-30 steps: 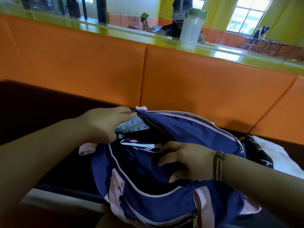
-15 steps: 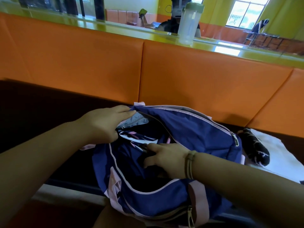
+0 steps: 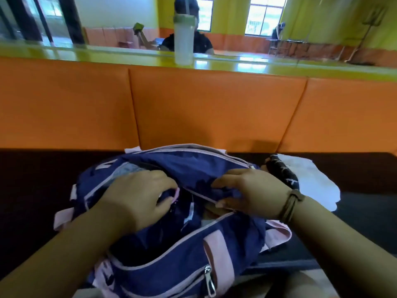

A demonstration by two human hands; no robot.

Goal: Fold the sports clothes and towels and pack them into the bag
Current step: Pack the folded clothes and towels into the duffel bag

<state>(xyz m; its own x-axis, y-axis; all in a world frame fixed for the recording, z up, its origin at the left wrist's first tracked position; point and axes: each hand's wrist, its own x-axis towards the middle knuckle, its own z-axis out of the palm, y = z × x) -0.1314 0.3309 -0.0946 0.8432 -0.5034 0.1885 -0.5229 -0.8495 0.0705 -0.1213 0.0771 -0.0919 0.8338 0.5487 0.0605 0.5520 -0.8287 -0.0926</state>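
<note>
— While the bag [image 3: 171, 254] lies unzipped on the bench seat [image 3: 32, 179], how should the hands be set?
— Left hand [image 3: 137, 196] pinches its near rim; right hand [image 3: 251, 190] grips its far side. Pull apart; the towel [image 3: 311, 179] lies outside.

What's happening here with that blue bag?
A person is busy at a navy and pink sports bag sitting on a dark bench. The left hand grips the fabric at the left end of the open main zipper, and the right hand holds the upper flap. Some clothing shows inside. A dark patterned cloth and a white towel lie on the bench to the right of the bag, not yet packed.
</note>
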